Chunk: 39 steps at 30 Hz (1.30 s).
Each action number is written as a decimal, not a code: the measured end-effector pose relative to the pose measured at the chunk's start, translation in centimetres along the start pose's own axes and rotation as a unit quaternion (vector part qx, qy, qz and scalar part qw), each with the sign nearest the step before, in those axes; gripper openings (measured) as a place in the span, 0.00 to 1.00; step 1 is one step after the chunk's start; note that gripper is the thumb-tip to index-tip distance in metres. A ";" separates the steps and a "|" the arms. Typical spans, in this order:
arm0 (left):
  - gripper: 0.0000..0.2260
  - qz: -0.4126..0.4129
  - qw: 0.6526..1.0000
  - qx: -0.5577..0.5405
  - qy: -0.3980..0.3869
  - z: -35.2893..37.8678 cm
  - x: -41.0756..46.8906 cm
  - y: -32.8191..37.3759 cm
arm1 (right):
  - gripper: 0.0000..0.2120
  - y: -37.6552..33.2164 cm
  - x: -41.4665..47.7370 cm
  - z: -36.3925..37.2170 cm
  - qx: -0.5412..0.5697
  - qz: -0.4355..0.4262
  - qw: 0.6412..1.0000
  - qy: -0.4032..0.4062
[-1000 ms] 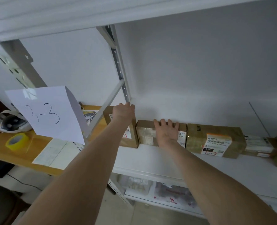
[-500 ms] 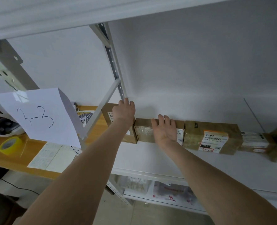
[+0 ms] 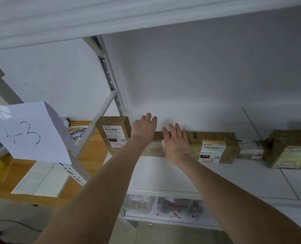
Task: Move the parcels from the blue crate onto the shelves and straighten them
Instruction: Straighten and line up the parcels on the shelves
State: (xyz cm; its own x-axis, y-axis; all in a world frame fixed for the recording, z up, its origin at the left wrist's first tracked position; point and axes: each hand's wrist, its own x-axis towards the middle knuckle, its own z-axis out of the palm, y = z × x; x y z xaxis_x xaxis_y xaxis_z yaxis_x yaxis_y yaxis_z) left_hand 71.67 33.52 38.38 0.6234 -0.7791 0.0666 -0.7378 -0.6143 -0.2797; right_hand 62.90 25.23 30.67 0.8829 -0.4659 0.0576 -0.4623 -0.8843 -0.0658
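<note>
On white shelf (image 3: 172,175): five parcels (image 3: 213,147), upright.

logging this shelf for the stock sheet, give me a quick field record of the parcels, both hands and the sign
shelf: white shelf, back against the wall
parcels: five in a row along the back
leftmost box: upright, label facing out
second box: low, mostly hidden by the hands
left hand: open, above the second box
right hand: open, flat on the second box's front
sign: paper reading 3-3
</note>
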 end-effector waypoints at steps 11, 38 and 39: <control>0.32 0.029 0.997 -0.052 -0.056 4.7 -0.9 9.9 | 0.39 10.3 -4.1 1.1 -0.044 0.159 0.982 -0.094; 0.24 0.046 0.988 -0.149 -0.024 -2.4 -3.4 26.5 | 0.36 22.0 -14.1 -2.6 0.002 0.094 0.995 -0.021; 0.24 0.039 0.988 -0.145 -0.029 -2.8 -3.6 27.6 | 0.35 22.9 -14.7 -2.9 0.008 0.089 0.996 -0.018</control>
State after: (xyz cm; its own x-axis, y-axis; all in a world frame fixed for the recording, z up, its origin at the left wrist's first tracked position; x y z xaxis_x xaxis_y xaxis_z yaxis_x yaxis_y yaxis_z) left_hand 48.28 19.01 33.13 0.5700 -0.8217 -0.0008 -0.8217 -0.5700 0.0042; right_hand 39.06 11.72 31.21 0.7899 -0.6132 0.0076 -0.6104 -0.7873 -0.0873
